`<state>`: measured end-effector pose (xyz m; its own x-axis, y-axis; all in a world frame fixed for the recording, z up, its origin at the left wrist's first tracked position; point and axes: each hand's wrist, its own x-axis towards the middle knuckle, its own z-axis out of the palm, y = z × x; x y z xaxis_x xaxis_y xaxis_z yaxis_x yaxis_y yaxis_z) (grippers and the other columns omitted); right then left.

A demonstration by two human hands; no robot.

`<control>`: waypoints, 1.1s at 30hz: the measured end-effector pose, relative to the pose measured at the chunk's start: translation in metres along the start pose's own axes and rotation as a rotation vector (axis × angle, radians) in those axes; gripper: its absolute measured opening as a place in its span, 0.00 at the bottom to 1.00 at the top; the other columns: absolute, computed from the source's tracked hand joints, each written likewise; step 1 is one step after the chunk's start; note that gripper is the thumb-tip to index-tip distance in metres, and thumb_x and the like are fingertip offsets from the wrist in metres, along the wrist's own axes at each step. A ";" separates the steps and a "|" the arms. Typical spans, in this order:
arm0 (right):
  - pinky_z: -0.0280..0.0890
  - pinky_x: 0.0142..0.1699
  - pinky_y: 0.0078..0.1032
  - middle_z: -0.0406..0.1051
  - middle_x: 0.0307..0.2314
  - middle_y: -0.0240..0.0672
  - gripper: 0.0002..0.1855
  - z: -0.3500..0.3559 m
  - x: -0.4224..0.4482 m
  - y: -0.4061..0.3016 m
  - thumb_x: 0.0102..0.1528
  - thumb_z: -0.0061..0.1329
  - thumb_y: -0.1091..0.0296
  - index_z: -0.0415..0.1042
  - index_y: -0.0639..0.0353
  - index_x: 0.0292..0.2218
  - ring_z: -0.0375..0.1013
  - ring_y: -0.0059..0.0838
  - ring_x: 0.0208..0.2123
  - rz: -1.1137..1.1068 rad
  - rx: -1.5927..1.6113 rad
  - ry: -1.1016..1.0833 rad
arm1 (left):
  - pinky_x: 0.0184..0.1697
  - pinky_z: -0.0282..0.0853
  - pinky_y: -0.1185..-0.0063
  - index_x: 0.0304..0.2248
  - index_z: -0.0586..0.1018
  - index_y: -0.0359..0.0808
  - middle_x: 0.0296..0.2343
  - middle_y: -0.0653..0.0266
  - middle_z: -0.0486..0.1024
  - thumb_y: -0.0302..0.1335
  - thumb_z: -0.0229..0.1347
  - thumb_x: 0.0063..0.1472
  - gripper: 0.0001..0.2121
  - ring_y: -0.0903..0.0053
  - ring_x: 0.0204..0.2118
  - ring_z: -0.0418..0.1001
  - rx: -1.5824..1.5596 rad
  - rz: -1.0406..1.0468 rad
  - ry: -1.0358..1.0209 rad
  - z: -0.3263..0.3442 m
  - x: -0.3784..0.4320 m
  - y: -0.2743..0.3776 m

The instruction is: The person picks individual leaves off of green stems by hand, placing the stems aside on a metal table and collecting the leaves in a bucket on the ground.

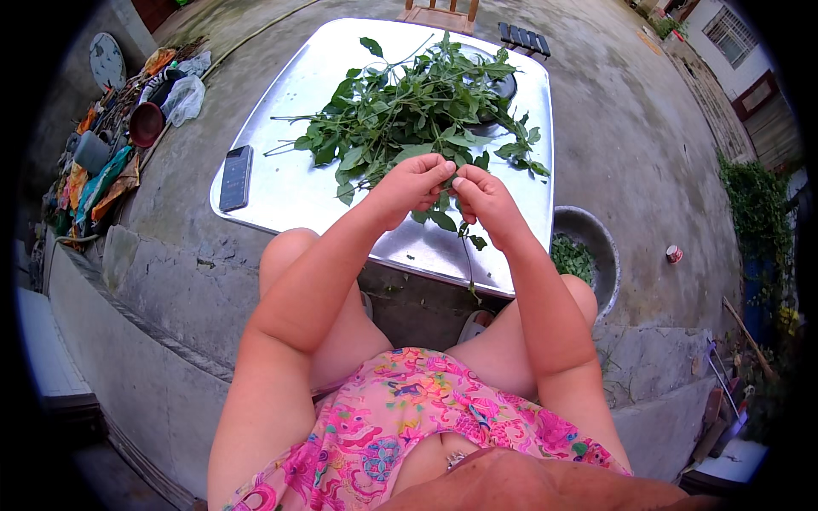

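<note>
A heap of leafy green stems (396,108) lies across the shiny metal-topped table (281,191), partly covering a dark round container (505,89) at the far right. My left hand (418,182) and my right hand (479,191) meet at the heap's near edge, fingertips almost touching. Both pinch a leafy green sprig (442,219) between thumb and fingers; its thin stem hangs down over the near table edge. The exact grip point is partly hidden by the fingers. Below the table's right side, a grey metal basin (610,255) holds loose green leaves (571,259).
A smartphone (236,179) lies at the table's left edge. Beyond the far edge are a wooden chair (441,18) and a dark slatted stool (524,39). A small red-and-white cup (674,254) is on the concrete at right. Bags and containers clutter the left wall.
</note>
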<state>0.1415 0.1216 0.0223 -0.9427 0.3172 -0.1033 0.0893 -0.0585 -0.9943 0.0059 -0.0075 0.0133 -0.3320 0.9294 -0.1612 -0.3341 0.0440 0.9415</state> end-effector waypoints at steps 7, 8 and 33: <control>0.51 0.23 0.15 0.56 0.16 0.19 0.09 0.005 -0.003 -0.006 0.64 0.43 0.64 0.67 0.56 0.31 0.53 0.11 0.18 0.025 -0.044 0.036 | 0.20 0.46 0.86 0.29 0.71 0.42 0.18 0.80 0.59 0.40 0.50 0.67 0.12 0.91 0.18 0.52 0.192 -0.012 0.067 0.006 -0.002 0.005; 0.52 0.23 0.15 0.56 0.16 0.19 0.09 0.005 -0.003 -0.006 0.63 0.43 0.64 0.67 0.55 0.31 0.53 0.11 0.18 0.015 -0.039 0.042 | 0.20 0.46 0.86 0.29 0.71 0.42 0.18 0.80 0.59 0.40 0.50 0.67 0.12 0.91 0.18 0.52 0.192 -0.012 0.067 0.007 -0.002 0.004; 0.61 0.25 0.16 0.63 0.21 0.22 0.10 0.004 -0.005 -0.003 0.63 0.45 0.62 0.70 0.58 0.33 0.63 0.12 0.21 0.042 -0.272 0.002 | 0.22 0.49 0.86 0.31 0.76 0.39 0.19 0.79 0.61 0.42 0.49 0.66 0.14 0.91 0.20 0.52 0.348 -0.047 0.064 0.009 -0.005 0.005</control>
<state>0.1443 0.1167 0.0257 -0.9359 0.3213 -0.1442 0.2112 0.1845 -0.9599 0.0136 -0.0084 0.0210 -0.3820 0.8990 -0.2142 -0.0338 0.2181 0.9753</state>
